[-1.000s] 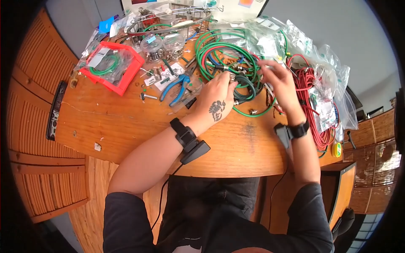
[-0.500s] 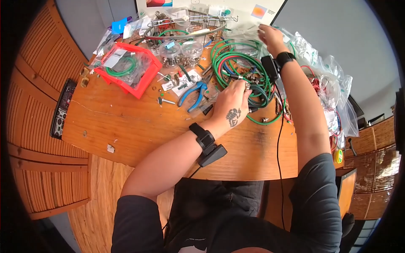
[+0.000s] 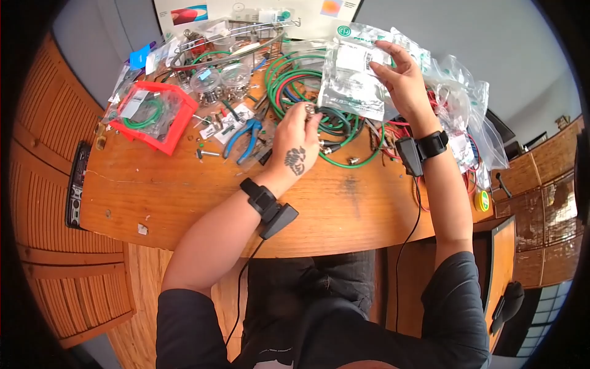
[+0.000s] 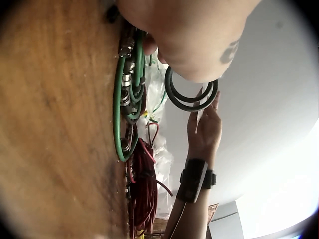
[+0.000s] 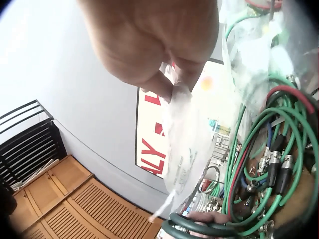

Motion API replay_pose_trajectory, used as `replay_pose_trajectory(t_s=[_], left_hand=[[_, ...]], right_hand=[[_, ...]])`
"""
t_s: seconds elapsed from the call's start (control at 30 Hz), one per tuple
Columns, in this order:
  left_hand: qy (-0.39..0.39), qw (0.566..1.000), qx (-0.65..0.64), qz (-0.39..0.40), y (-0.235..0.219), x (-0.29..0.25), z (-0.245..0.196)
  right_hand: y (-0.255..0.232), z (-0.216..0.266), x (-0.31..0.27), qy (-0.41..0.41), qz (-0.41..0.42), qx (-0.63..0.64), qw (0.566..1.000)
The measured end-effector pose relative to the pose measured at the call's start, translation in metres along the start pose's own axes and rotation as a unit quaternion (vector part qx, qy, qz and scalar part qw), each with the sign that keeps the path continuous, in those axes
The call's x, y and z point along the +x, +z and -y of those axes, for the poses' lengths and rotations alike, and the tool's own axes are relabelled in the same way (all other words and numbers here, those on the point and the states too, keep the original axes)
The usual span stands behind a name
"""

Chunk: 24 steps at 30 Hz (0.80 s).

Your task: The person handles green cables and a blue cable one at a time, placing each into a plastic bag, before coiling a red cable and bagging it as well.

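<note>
My left hand grips a small coil of dark green cable whose metal connector pokes out by the thumb. The coil hangs above the table in the left wrist view. Between the thumb and fingers of my right hand, the edge of a clear plastic bag with a white label is pinched. Raised over the cables, the bag hides part of the heap behind it. Bright green cables with black-and-metal connectors lie looped on the table just beyond the left hand.
Blue-handled pliers lie left of the left hand, near a red bin with a bagged green cable. Clear tubs of metal parts and a wire basket stand behind. More plastic bags pile at the right.
My right hand has reached to the bags at the back and come back toward me with a labelled plastic bag. My left hand keeps hold of the dark green cable.
</note>
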<state>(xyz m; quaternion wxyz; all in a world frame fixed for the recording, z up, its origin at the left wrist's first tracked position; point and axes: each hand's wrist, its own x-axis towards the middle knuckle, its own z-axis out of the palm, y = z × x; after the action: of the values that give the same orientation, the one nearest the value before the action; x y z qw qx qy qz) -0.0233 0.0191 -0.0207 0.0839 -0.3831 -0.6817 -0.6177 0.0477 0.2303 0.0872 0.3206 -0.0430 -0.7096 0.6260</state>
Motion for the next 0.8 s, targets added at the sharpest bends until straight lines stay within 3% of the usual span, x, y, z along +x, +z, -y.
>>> replay_pose_trajectory(t_s=[0.17, 0.33, 0.5, 0.6, 0.7, 0.77, 0.8], left_hand=[[-0.025, 0.999, -0.004, 0.026, -0.001, 0.001, 0.004], [-0.044, 0.998, -0.018, 0.035, 0.0, 0.001, 0.007], [-0.013, 1.0, -0.022, 0.008, 0.002, 0.001, 0.009], [-0.026, 0.999, -0.024, 0.004, 0.001, 0.001, 0.011], [-0.088, 0.996, -0.018, 0.018, -0.001, 0.003, 0.012], [-0.048, 0.998, -0.035, -0.011, -0.002, 0.003, 0.004], [-0.007, 0.998, -0.052, -0.039, -0.003, 0.003, -0.001]], right_hand=[[-0.02, 0.022, -0.023, 0.048, -0.023, -0.12, 0.991], [-0.046, 0.006, -0.028, 0.056, -0.033, -0.153, 0.986], [-0.041, 0.002, -0.034, 0.101, -0.045, -0.132, 0.985], [-0.037, -0.005, -0.034, 0.098, -0.035, -0.057, 0.993], [-0.033, -0.017, -0.034, 0.097, -0.013, 0.019, 0.995], [-0.018, -0.022, -0.032, 0.083, -0.018, 0.011, 0.996], [-0.014, -0.025, -0.025, 0.08, -0.009, -0.096, 0.992]])
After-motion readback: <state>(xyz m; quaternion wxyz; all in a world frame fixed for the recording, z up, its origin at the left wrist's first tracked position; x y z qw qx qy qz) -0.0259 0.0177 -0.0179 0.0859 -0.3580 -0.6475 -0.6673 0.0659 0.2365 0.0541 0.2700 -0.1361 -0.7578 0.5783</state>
